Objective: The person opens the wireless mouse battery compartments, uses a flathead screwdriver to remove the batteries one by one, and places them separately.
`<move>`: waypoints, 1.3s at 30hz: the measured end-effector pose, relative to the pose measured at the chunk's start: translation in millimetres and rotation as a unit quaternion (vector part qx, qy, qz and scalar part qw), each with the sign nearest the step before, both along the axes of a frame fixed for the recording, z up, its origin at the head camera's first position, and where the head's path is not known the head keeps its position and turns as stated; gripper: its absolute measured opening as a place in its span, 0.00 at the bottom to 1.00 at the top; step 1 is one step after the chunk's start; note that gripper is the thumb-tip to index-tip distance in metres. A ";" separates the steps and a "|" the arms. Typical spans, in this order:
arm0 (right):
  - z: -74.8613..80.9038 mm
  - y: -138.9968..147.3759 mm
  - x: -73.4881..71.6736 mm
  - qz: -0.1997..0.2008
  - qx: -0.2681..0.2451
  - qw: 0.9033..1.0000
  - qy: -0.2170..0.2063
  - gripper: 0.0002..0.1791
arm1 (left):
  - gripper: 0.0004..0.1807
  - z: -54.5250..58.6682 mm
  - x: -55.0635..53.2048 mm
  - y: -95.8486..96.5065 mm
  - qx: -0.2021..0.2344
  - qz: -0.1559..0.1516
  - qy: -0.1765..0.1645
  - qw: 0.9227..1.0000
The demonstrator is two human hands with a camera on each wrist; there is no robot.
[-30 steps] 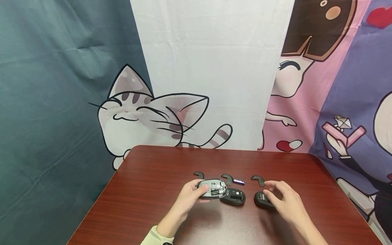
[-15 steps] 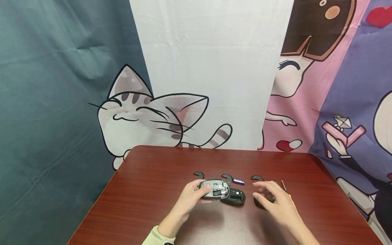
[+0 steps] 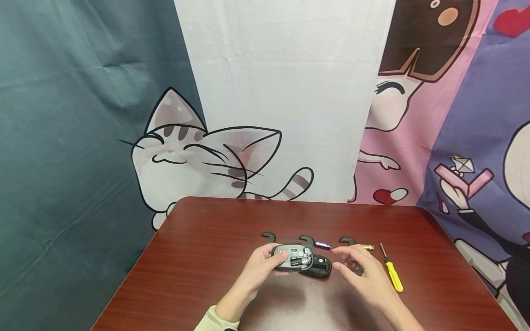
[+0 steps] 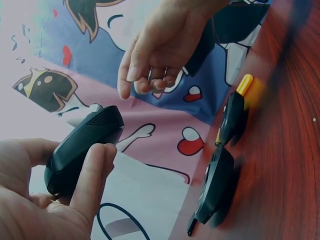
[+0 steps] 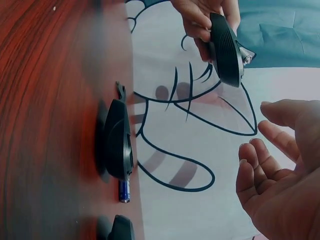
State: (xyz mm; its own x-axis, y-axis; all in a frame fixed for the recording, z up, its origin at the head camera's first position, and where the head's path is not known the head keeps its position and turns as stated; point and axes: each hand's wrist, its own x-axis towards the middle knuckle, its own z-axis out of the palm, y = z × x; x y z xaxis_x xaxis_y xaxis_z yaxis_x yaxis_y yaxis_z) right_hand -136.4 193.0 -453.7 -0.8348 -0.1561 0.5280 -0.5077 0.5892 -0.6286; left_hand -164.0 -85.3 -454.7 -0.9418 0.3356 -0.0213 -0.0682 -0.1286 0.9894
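My left hand (image 3: 257, 266) grips a computer mouse (image 3: 293, 251) with its underside up, thumb on its base. The battery bay is uncovered and a battery (image 3: 297, 261) lies in it. In the right wrist view a silvery end (image 5: 246, 55) sticks up from this mouse. My right hand (image 3: 366, 275) hovers to the right of it, fingers loosely bent and holding nothing. A second black mouse (image 3: 322, 267) lies upside down on the table, partly behind the held one. Behind my right hand's fingers a third mouse (image 3: 358, 270) is mostly hidden.
On the brown table (image 3: 186, 276) lie three dark curved covers, the left cover (image 3: 269, 236), middle cover (image 3: 307, 240) and right cover (image 3: 347, 240). A purple-blue battery (image 3: 322, 245), a green-gold battery (image 3: 366, 247) and a yellow-handled screwdriver (image 3: 393, 273) lie there too. A printed cloth (image 3: 290, 92) hangs behind.
My right hand has moved left from above the third mouse towards the held mouse, uncovering the screwdriver and the green-gold battery. My left hand has shifted slightly right with its mouse.
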 end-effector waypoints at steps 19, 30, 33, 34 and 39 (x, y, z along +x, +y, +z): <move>-0.8 -16.5 -0.2 0.041 -0.014 0.998 0.035 0.19 | 0.24 -0.8 -0.4 4.2 0.001 -0.005 0.001 1.000; -1.9 -24.2 -0.9 0.048 -0.011 0.998 0.028 0.18 | 0.24 1.3 0.4 6.1 0.006 -0.003 -0.001 1.000; -2.3 -26.2 -0.9 0.055 -0.013 0.998 0.023 0.18 | 0.24 1.0 0.5 6.5 0.007 -0.006 -0.003 1.000; -2.6 -26.8 -1.1 0.057 -0.013 0.998 0.023 0.19 | 0.24 0.9 0.6 6.6 0.007 -0.007 -0.003 1.000; -4.2 -29.1 -1.7 0.054 -0.010 0.998 0.020 0.19 | 0.24 0.5 0.6 7.1 0.005 -0.008 -0.001 1.000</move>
